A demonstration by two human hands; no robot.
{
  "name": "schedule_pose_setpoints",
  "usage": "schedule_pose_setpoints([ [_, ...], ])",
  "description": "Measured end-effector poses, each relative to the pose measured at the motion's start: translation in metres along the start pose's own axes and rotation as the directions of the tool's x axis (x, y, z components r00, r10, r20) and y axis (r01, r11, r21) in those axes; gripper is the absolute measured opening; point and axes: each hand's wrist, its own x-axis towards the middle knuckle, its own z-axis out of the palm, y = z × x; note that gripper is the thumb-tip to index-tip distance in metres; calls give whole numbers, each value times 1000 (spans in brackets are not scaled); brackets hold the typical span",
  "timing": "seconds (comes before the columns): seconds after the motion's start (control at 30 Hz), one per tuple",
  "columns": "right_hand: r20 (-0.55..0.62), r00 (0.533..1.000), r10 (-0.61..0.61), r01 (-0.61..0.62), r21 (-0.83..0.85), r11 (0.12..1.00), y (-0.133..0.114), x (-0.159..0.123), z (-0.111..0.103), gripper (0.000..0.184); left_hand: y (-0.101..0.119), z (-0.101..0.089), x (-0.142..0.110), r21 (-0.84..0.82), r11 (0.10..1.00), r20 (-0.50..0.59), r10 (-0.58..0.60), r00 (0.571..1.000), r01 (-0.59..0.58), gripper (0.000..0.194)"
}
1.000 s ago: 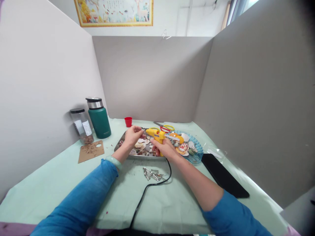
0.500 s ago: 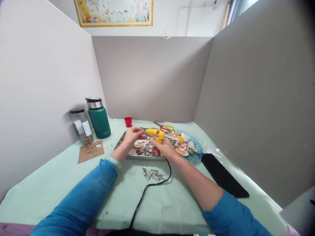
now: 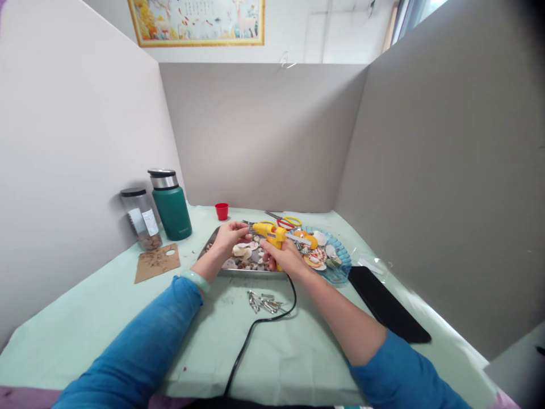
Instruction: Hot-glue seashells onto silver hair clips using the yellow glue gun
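Observation:
My right hand is wrapped round the grip of a yellow glue gun, whose nozzle points left at my left hand. That left hand is pinched shut on a small piece right at the nozzle tip; the piece is too small to name. Both hands hover over a metal tray filled with several seashells. The gun's black cord runs down across the table toward me.
A blue plate of shells sits right of the tray, scissors behind it. A pile of metal clips lies in front. A green flask, a jar, a red cup, a cardboard piece and a black slab stand around.
My left hand has dropped slightly and edged toward the glue gun's nozzle. The right hand and the gun have barely moved.

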Motion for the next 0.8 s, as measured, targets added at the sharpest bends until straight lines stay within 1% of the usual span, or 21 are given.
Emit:
schedule_pose_setpoints([
  [0.27, 6, 1000, 18, -18, -2, 1000, -2, -1, 0, 43, -1, -3, 2, -71, 997, 21, 4, 1000, -2, 17],
  [0.53, 8, 1000, -1, 0, 14, 1000, 2, 1, 0, 42, -4, -3, 5, -34, 999, 22, 19, 1000, -18, 24],
  [0.67, 18, 1000, 16, -17, 27, 999, 2, 1, 0, 42, -4, -3, 5, -13, 999, 23, 34, 999, -34, 21],
  [0.8, 7, 1000, 3, -3, 26, 1000, 2, 2, 0, 43, -1, -1, 1, -2, 1000, 12, 21, 1000, -21, 18],
])
